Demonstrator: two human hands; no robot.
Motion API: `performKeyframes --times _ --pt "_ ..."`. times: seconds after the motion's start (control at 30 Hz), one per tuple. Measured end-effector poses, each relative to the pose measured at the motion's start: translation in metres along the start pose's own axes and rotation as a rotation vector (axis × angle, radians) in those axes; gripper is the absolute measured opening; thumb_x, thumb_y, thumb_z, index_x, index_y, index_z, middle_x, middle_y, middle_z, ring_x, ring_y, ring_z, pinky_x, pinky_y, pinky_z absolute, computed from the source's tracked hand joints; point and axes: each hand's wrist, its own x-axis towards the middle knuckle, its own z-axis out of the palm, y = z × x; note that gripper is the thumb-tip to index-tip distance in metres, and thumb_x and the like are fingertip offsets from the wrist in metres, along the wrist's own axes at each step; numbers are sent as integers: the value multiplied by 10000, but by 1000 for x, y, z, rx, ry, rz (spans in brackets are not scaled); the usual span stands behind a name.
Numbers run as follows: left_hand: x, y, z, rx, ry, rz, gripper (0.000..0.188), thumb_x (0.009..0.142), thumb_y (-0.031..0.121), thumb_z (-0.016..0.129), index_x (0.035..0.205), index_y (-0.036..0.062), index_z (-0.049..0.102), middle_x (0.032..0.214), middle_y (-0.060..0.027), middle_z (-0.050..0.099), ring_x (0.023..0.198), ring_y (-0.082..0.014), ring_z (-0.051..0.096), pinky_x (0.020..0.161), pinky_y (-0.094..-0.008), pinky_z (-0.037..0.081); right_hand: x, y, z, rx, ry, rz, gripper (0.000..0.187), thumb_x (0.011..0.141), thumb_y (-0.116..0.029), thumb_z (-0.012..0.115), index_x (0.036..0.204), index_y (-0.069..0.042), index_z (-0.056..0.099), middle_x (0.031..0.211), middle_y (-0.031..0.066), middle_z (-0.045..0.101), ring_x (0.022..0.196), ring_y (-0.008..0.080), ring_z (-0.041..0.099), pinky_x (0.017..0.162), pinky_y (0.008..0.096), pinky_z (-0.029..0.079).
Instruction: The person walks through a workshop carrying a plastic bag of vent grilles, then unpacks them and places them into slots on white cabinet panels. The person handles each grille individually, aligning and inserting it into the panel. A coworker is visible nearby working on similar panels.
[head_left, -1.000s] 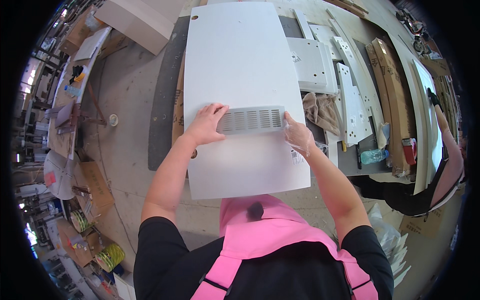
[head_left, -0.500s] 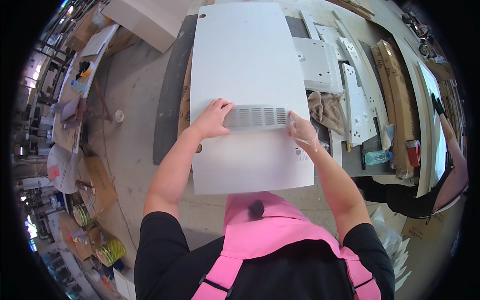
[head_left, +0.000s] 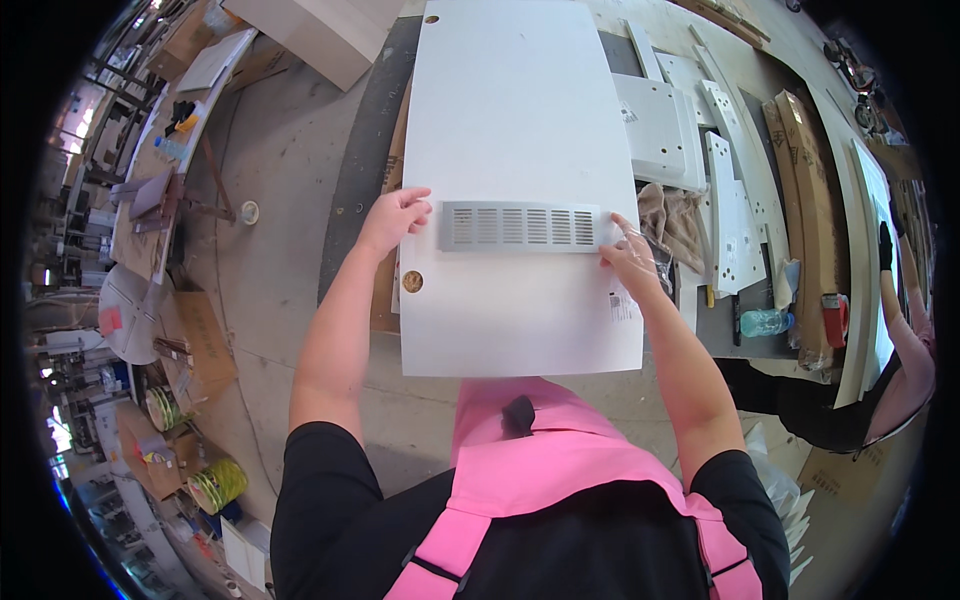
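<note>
A silver-grey slotted vent grille (head_left: 520, 228) lies crosswise on a large white panel (head_left: 510, 120). The panel has a round hole near its lower left edge and another at its far left corner. My left hand (head_left: 398, 220) is off the grille's left end, over the panel's left edge, fingers bent but apart and holding nothing visible. At the grille's other end is my right hand (head_left: 632, 262), its thumb and forefinger spread beside it. Crumpled clear plastic film (head_left: 628, 232) clings about that hand, seemingly held by its curled fingers, which are partly hidden.
White drilled boards (head_left: 660, 130), a brown cloth (head_left: 672, 222), a bottle (head_left: 766, 323), a red tape dispenser (head_left: 835, 320) and long cartons (head_left: 800, 200) lie to the right. A co-worker's arm (head_left: 905, 330) reaches in at far right. A cluttered side table (head_left: 160, 170) stands left.
My left hand has let go of the grille's left end and moved left. My right hand has shifted slightly off the right end. The grille stays on the panel; the whole view has shifted somewhat.
</note>
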Motion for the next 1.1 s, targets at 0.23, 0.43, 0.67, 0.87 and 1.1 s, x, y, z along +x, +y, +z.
performKeyframes --times 0.23,0.43,0.67,0.87,1.1 --pt "5 -7 33 -114 75 -100 271 865 166 657 1094 22 634 826 -27 640 667 -90 588 602 -235 510 3 14 3 -33 49 -21 643 796 -186 629 1402 -90 436 679 44 631 702 123 584 716 274 455" --pt "16 -3 27 -176 29 -200 195 851 120 662 1014 23 621 809 -43 640 645 -109 587 570 -253 520 3 23 7 139 58 8 592 800 -216 637 1358 -84 489 780 65 661 778 141 608 759 298 467" --pt "20 5 25 -119 6 -277 162 845 121 676 964 40 601 801 -41 629 649 -121 587 588 -264 530 3 28 11 262 51 50 549 810 -183 615 1339 -81 508 827 54 661 849 147 604 817 308 453" --pt "11 2 27 -140 3 -243 185 848 129 678 986 49 584 805 -38 627 654 -122 591 604 -271 532 9 34 13 288 45 -36 544 812 -95 573 1347 -36 496 791 32 649 778 114 564 766 257 425" --pt "16 -24 32 -121 83 -4 188 833 146 677 965 23 625 764 -42 635 614 -122 592 560 -271 501 15 38 14 581 -73 68 584 767 -94 586 1345 -66 509 871 55 639 812 117 580 814 272 463"
